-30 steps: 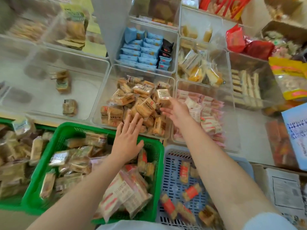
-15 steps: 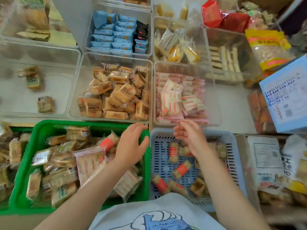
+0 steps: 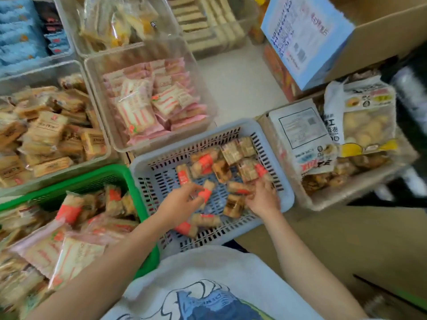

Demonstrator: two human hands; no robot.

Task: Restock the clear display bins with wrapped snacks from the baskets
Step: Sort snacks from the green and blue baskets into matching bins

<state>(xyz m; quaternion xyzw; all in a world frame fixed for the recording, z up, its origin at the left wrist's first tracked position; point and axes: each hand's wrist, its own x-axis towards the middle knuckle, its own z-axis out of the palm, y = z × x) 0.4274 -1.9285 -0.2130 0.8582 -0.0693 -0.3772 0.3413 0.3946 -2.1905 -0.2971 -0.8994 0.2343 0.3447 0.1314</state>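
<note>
Both hands' grip on wrapped snacks (image 3: 205, 192) inside blue basket (image 3: 286, 195).

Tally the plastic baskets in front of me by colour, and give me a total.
Green basket: 1
Pale blue basket: 1
Total: 2

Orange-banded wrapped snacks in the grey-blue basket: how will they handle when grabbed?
Probably light: the left hand pinches one orange-banded snack with its fingertips alone. The glossy film wrap looks slippery and crinkly, so a loose grip may slide. They lie scattered flat in the grey-blue basket, so likelier to shift than roll. The right hand gathers several.
</note>
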